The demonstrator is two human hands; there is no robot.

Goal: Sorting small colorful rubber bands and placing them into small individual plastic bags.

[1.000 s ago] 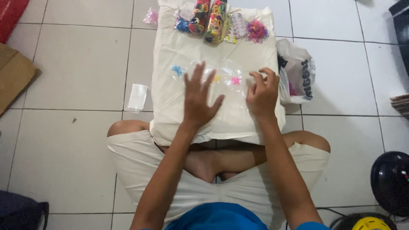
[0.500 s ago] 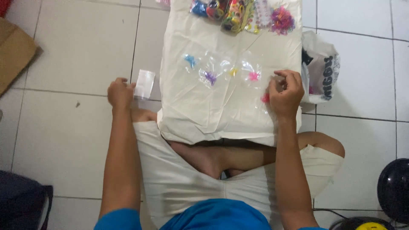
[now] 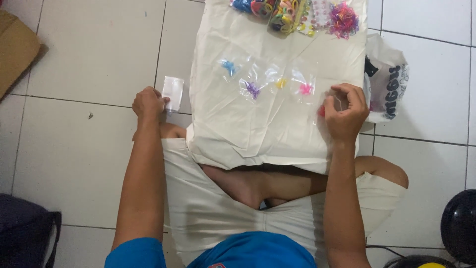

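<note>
Knees and crossed legs fill the near part of the view, with a cream cloth-covered board resting across them. At its left edge the left hand reaches down to the floor tiles, fingertips closed on the corner of a small stack of clear plastic bags lying flat just beside the cloth. The right hand sits on the cloth's right side, fingers curled and pinched around another small clear bag with something red showing at its lower edge — how firmly it grips cannot be told. These bags look feather-light, limp and slick, likely to slide or cling together, so a pinch at a corner or the open lip seems the surest hold. Farther out on the cloth lie four filled bags with blue, purple, yellow and pink bits inside, then a heap of colourful hair ties at the far edge. A white shopping bag slumps on the floor to the right.
</note>
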